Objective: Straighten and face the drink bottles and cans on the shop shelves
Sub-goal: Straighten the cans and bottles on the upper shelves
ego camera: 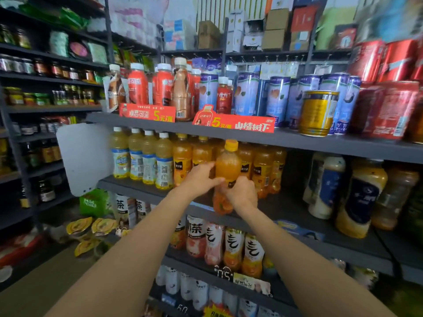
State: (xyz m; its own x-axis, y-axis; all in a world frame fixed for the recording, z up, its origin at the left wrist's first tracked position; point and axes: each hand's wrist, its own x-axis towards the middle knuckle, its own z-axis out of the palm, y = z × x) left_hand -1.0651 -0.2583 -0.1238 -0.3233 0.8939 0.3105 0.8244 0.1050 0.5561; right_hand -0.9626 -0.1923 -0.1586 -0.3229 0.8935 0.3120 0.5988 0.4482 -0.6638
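right hand (241, 193) grasps lower body of orange juice bottle (227, 170) | left hand (201, 177) fingers extended, touching bottle's left side | bottle at front edge of middle shelf (297, 209), ahead of its row (261, 165) | advice: rotate label outward, keep upright, align with neighbours

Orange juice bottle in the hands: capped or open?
Capped. The orange juice bottle has its yellow cap on; right hand grips it, left hand touches it.

red shelf tag (233, 124) reads "5元" and "山楂树下"
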